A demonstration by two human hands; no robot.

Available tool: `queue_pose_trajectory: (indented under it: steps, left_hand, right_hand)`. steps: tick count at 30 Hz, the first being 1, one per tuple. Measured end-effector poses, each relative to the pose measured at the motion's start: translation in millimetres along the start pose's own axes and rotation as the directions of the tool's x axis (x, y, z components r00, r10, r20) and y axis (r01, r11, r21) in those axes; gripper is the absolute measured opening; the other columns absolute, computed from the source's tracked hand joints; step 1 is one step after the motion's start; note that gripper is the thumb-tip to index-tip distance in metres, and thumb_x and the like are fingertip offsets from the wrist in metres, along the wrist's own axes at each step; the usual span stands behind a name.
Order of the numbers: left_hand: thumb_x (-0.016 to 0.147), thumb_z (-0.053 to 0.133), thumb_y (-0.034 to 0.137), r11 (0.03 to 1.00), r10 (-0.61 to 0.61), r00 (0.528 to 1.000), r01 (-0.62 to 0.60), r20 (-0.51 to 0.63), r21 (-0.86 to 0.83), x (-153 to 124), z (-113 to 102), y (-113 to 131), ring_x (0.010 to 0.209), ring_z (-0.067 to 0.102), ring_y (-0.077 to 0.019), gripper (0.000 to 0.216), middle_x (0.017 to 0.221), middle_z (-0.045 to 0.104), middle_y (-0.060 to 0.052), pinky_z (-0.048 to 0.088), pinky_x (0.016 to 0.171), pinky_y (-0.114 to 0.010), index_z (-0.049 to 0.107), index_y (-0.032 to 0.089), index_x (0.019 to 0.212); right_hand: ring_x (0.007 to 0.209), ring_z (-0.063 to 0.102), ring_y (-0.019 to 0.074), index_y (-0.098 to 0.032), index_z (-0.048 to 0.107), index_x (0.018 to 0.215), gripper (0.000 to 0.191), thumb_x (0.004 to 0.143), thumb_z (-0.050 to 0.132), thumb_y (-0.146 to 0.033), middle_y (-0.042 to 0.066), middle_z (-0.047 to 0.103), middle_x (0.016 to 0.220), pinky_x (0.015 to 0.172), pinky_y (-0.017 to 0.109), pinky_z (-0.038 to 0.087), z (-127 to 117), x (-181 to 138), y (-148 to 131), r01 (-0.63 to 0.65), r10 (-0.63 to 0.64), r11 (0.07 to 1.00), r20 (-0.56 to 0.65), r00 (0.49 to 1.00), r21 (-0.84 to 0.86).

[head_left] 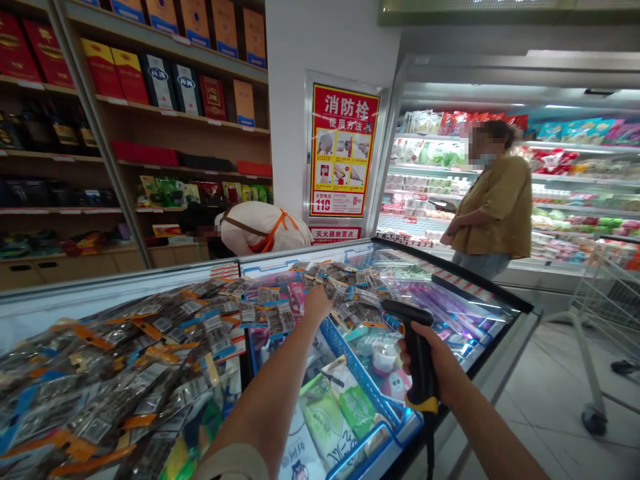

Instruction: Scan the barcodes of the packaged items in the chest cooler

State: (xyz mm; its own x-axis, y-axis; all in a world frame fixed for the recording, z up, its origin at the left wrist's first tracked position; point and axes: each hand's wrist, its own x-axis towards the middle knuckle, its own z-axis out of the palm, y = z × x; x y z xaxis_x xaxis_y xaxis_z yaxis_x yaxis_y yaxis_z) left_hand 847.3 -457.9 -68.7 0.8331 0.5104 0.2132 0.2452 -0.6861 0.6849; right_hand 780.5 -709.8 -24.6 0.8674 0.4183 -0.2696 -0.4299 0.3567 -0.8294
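**Scanner in the right grip, left grip among the packets**

At the far left, wooden shelves (170,112) carry boxes and bottles. Below them, a thick heap of small packets (215,333) covers the left part of the freezer (515,347) and continues toward its middle. Behind the freezer a person (270,227) bends low, near a red poster (345,160) on the wall.

A pink packet (297,299) lies in the heap, just left of the left grip (317,303). This grip touches the packets, but its fingers are partly hidden, so one cannot tell whether it has closed on any of them. The left forearm passes over a blue basket (357,370), which contains green and white bags (350,400).

To the right, the right grip (443,363) is clasped around the handle of a black scanner (420,357), above the glass. Farther right, another person (493,200) stands before refrigerated shelves (565,145), and a shopping cart (585,360) is on the floor.
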Motion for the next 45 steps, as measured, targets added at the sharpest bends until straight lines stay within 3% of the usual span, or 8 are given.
queue_pose_trajectory:
  steps: [4, 7, 9, 11, 14, 22, 36, 45]
  left_hand:
    - [0.058, 0.059, 0.011, 0.903, -0.194, 0.977, 0.214, 0.09, -0.372, -8.7, -11.8, -18.9, 0.074, 0.059, -0.0216, 0.011, 0.066, 0.062, -0.006, 0.043, 0.065, -0.028, 0.059, 0.015, 0.068]
    - [0.066, 0.051, 0.014, 0.774, -0.23, 0.966, 0.256, 0.12, -0.579, -21.8, -27.0, -24.2, 0.069, 0.057, -0.0158, 0.015, 0.075, 0.062, -0.004, 0.042, 0.059, -0.025, 0.058, 0.017, 0.079]
    - [0.068, 0.05, 0.015, 0.616, -0.255, 0.954, 0.285, 0.157, -0.734, -29.9, -35.9, -24.8, 0.071, 0.056, -0.0136, 0.017, 0.082, 0.062, -0.003, 0.042, 0.06, -0.024, 0.056, 0.018, 0.083]
    - [0.067, 0.051, 0.016, 0.491, -0.27, 0.946, 0.297, 0.181, -0.819, -35.0, -41.4, -25.3, 0.073, 0.055, -0.0126, 0.018, 0.085, 0.061, -0.002, 0.042, 0.061, -0.024, 0.054, 0.019, 0.085]
    - [0.065, 0.052, 0.016, 0.423, -0.276, 0.942, 0.295, 0.188, -0.857, -37.9, -43.3, -27.9, 0.072, 0.054, -0.012, 0.018, 0.083, 0.06, -0.001, 0.041, 0.062, -0.024, 0.053, 0.02, 0.082]
    - [0.064, 0.056, 0.017, 0.415, -0.313, 0.934, 0.299, 0.174, -0.859, -45.8, -44.4, -35.0, 0.073, 0.052, -0.0124, 0.015, 0.084, 0.06, -0.002, 0.04, 0.062, -0.024, 0.054, 0.02, 0.078]
    - [0.068, 0.055, 0.021, 0.48, -0.317, 0.933, 0.312, 0.169, -0.82, -58.3, -56.0, -29.1, 0.072, 0.054, -0.0122, 0.013, 0.083, 0.06, -0.002, 0.042, 0.063, -0.024, 0.052, 0.019, 0.081]
    - [0.069, 0.053, 0.016, 0.46, -0.319, 0.934, 0.301, 0.16, -0.835, -61.8, -58.4, -24.9, 0.067, 0.055, -0.0105, 0.011, 0.077, 0.06, 0.0, 0.041, 0.06, -0.022, 0.052, 0.019, 0.08]
  right_hand:
    - [0.038, 0.047, 0.0087, -0.016, 0.054, 0.076, 0.018, 0.076, 0.05, -0.033, -0.002, 0.054, 0.051, 0.034, 0.02, 0.039, 13.5, -5.5, 6.4, -0.049, 0.05, 0.999, 0.06, 0.997, -0.015]
    - [0.037, 0.047, 0.009, -0.015, 0.053, 0.076, 0.019, 0.077, 0.049, -0.034, -0.002, 0.053, 0.05, 0.032, 0.02, 0.038, 29.5, -11.1, 11.0, -0.085, 0.092, 0.993, 0.094, 0.991, -0.078]
    - [0.036, 0.047, 0.0091, -0.015, 0.053, 0.076, 0.02, 0.077, 0.048, -0.034, -0.002, 0.052, 0.05, 0.031, 0.019, 0.037, 39.4, -15.2, 13.5, -0.111, 0.125, 0.987, 0.116, 0.985, -0.117]
    - [0.035, 0.046, 0.0087, -0.015, 0.053, 0.075, 0.021, 0.078, 0.047, -0.035, -0.002, 0.051, 0.049, 0.03, 0.019, 0.036, 46.9, -19.9, 16.0, -0.141, 0.159, 0.98, 0.128, 0.979, -0.142]
    - [0.034, 0.045, 0.0077, -0.015, 0.052, 0.071, 0.021, 0.078, 0.046, -0.034, -0.002, 0.05, 0.048, 0.029, 0.018, 0.036, 53.6, -28.3, 20.4, -0.161, 0.183, 0.973, 0.124, 0.975, -0.166]
    - [0.034, 0.045, 0.0077, -0.014, 0.053, 0.07, 0.022, 0.077, 0.048, -0.034, -0.003, 0.05, 0.048, 0.03, 0.018, 0.036, 62.5, -47.6, 24.1, -0.151, 0.184, 0.967, 0.15, 0.971, -0.207]
    - [0.033, 0.045, 0.0077, -0.014, 0.054, 0.069, 0.022, 0.077, 0.048, -0.034, -0.003, 0.05, 0.047, 0.03, 0.018, 0.036, 62.3, -53.3, 25.1, -0.171, 0.206, 0.967, 0.189, 0.96, -0.189]
    - [0.034, 0.044, 0.0078, -0.015, 0.054, 0.075, 0.023, 0.076, 0.05, -0.037, -0.002, 0.051, 0.048, 0.031, 0.019, 0.036, 58.6, -53.9, 22.2, -0.186, 0.216, 0.968, 0.19, 0.958, -0.167]
